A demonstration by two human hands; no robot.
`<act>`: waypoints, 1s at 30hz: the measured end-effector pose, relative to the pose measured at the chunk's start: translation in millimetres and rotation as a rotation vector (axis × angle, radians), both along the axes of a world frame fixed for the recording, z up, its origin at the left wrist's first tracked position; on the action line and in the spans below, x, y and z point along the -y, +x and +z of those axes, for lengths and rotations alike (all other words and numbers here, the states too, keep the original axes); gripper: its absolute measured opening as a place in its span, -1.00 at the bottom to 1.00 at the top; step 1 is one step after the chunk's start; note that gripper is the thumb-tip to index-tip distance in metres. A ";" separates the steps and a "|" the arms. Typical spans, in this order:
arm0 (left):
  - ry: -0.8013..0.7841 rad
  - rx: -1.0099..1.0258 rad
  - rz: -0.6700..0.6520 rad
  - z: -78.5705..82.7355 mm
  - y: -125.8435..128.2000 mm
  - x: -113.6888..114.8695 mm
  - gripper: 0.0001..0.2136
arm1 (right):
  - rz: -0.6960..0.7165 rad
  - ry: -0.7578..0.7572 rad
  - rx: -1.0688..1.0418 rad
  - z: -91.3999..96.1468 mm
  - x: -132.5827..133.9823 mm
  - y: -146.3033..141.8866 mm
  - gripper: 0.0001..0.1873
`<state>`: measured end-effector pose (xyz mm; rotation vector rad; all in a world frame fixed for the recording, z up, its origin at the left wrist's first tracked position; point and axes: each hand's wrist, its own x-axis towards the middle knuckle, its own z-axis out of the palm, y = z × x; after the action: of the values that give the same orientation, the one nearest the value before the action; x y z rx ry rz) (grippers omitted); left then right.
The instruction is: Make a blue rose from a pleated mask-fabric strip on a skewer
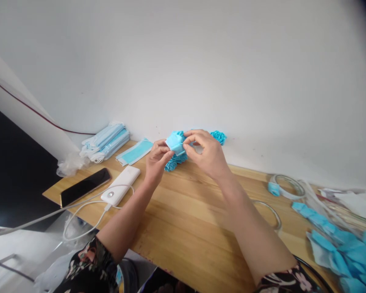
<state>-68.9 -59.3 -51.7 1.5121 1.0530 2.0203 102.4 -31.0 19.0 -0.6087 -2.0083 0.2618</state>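
A light blue folded fabric flower is held up over the wooden table, between both hands. My left hand is closed on its left side, thumb below and fingers behind. With thumb and index finger, my right hand pinches the flower's right edge. Darker blue ruffled flowers sit on the table just beyond and below, partly hidden by the hands. Another ruffled blue flower shows behind my right hand, near the wall.
At the left are a stack of blue face masks, a single mask, a black phone and a white power bank with a cable. Tape rolls and cut blue fabric pieces lie on the wooden table at the right.
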 end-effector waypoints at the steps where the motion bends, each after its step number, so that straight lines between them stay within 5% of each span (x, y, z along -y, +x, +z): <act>1: 0.006 0.015 -0.009 -0.2 0.2 -0.4 -0.82 | -0.002 0.000 0.001 -0.5 -0.1 -0.3 -0.91; 19: -0.016 0.087 -0.071 2.1 0.6 0.0 -0.83 | -0.009 -0.013 -0.003 -2.5 2.6 -4.3 -0.92; 30: -0.088 0.284 -0.129 0.3 -10.7 -7.3 -0.77 | 0.064 -0.176 -0.127 5.7 0.3 5.8 -0.85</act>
<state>-79.6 -52.0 -51.4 1.1751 0.8938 1.9979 108.2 -31.3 24.7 -0.6223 -1.8963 0.5085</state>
